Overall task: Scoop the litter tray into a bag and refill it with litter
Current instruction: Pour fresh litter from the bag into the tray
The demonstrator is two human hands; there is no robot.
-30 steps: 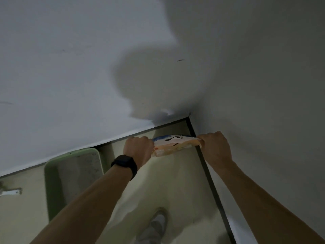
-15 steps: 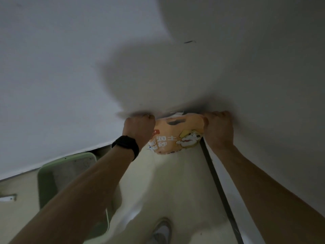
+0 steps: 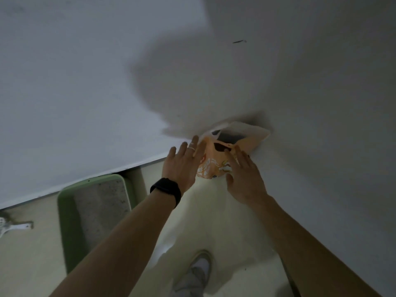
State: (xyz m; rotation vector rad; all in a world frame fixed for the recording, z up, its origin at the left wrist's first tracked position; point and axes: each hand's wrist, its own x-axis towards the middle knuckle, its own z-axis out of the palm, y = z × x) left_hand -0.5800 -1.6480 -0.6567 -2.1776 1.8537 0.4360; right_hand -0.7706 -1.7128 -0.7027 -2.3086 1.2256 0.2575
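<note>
Orange litter bag (image 3: pixel 211 166) sits between left hand (image 3: pixel 182 166) and right hand (image 3: pixel 244 179), each grip wide

Showing thin printed plastic film, creased and faintly glossy, on the orange litter bag (image 3: pixel 212 168). Setting the smooth moulded green plastic of the litter tray (image 3: pixel 66 221) against the coarse, grainy grey litter (image 3: pixel 100 206) in it. Catching a soft sheen along the smooth pale floor (image 3: pixel 225 221), below matt painted walls (image 3: pixel 75 82). Pairing a matt black wristband (image 3: pixel 166 190) with a shiny metal ring (image 3: pixel 192 148). Adding white plastic in the scoop (image 3: pixel 12 228) and soft grey cloth in the shoe (image 3: pixel 192 275).
</note>
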